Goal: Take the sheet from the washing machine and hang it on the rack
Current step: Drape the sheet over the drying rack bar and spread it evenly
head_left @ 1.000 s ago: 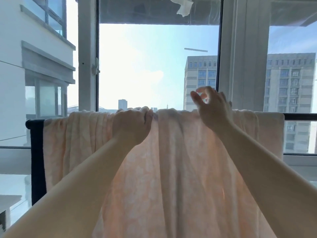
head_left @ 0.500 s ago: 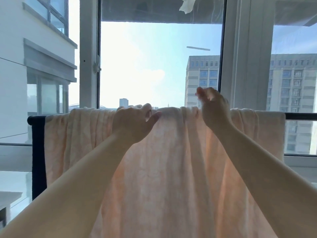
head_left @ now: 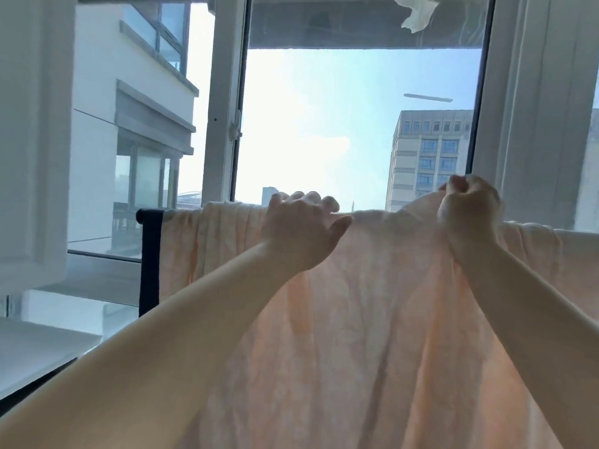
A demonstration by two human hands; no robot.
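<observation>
At the far left, the dark end of the rack (head_left: 149, 218) shows bare, with its dark upright dropping below it. From there the pale peach sheet (head_left: 372, 319) is draped over the rack's top bar and hangs down in long folds across the rest of the view, lit from behind by the window (head_left: 340, 124).

Your left arm reaches up from the lower left corner, forearm stretched long and rising toward the bar. Your left hand (head_left: 301, 231) sits on the top edge of the sheet with the fingers hooked over the far side of the bar and the thumb stuck out to the right along the cloth; it grips the sheet where it lies on the rack.

Further right, your right arm comes up from the lower right corner. Your right hand (head_left: 466, 212) is bunched tight, fingers curled in, pinching a fold of the sheet and lifting it into a small peak just above the bar's line.

A white rag (head_left: 418, 14) hangs at the top right.
</observation>
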